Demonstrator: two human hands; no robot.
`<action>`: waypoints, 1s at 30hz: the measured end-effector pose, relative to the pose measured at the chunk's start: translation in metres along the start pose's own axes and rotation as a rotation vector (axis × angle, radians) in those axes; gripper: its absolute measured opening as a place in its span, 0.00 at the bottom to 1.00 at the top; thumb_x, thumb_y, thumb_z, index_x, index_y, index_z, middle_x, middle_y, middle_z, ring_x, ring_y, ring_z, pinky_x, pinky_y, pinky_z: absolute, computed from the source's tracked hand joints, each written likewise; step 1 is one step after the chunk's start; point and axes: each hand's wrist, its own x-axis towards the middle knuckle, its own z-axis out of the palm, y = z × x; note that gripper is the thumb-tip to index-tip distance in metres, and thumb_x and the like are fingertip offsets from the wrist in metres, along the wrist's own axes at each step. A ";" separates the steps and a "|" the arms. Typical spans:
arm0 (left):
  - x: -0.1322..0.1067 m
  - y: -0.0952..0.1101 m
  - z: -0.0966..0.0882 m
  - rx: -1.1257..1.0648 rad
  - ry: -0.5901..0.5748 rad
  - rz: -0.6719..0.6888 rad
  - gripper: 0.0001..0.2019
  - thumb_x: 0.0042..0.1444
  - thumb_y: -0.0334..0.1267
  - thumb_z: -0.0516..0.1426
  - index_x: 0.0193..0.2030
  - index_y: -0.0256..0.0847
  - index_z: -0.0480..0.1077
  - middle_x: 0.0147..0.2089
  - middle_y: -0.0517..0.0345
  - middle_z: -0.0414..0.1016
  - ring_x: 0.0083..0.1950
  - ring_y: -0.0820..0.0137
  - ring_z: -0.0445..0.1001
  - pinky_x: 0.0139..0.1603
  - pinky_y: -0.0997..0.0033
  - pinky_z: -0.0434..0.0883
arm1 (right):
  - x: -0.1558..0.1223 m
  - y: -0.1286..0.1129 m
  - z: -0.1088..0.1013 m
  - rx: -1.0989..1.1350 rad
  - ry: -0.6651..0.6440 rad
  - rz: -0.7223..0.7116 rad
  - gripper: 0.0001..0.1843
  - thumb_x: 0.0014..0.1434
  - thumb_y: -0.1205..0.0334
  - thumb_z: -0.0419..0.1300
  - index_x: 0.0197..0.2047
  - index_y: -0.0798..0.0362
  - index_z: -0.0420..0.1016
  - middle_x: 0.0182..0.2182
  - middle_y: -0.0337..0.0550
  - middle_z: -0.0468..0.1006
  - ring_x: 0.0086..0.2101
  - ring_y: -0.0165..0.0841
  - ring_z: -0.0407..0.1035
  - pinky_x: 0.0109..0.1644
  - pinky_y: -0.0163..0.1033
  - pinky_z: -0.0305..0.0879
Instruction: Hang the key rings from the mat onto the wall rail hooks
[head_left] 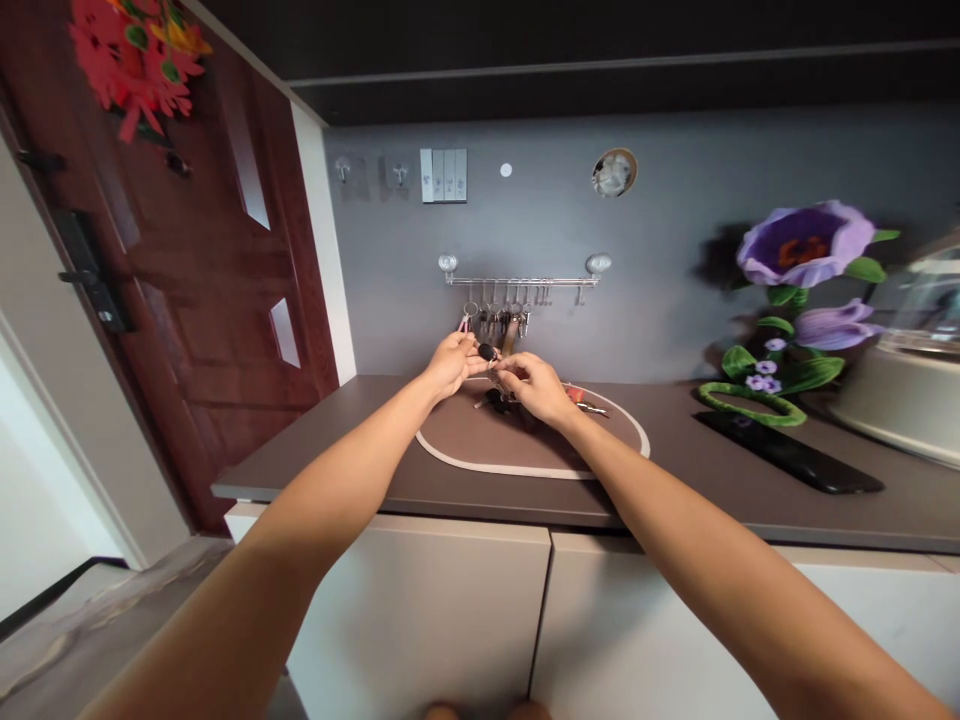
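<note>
Over the oval mat, my two hands come together around a small key with a rounded black head [487, 352]. My left hand [452, 366] is turned palm up, its fingers and thumb holding the key from the left. From the right, my right hand [537, 386] pinches the key's metal end, with thumb and fingertips pressed together. Right behind them, several bunches of keys [495, 318] hang from a metal hook rail [525, 282]. More dark keys [495, 402] lie below my hands, partly hidden by them. A red item with keys [589, 402] rests to the right on the mat.
The brown mat with a pale border [517, 470] lies on a dark countertop [690, 510]. To the right stand purple flowers [806, 245], a long black case [787, 455] and a pale domed object [904, 390]. A dark red door [217, 300] is on the left.
</note>
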 end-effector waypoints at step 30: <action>0.004 -0.008 -0.012 0.111 -0.034 -0.186 0.07 0.55 0.36 0.53 0.33 0.34 0.61 0.33 0.46 0.74 0.37 0.67 0.76 0.44 0.61 0.71 | 0.012 0.016 -0.012 0.415 0.228 0.223 0.15 0.47 0.51 0.59 0.29 0.56 0.69 0.26 0.38 0.70 0.28 0.26 0.62 0.40 0.35 0.59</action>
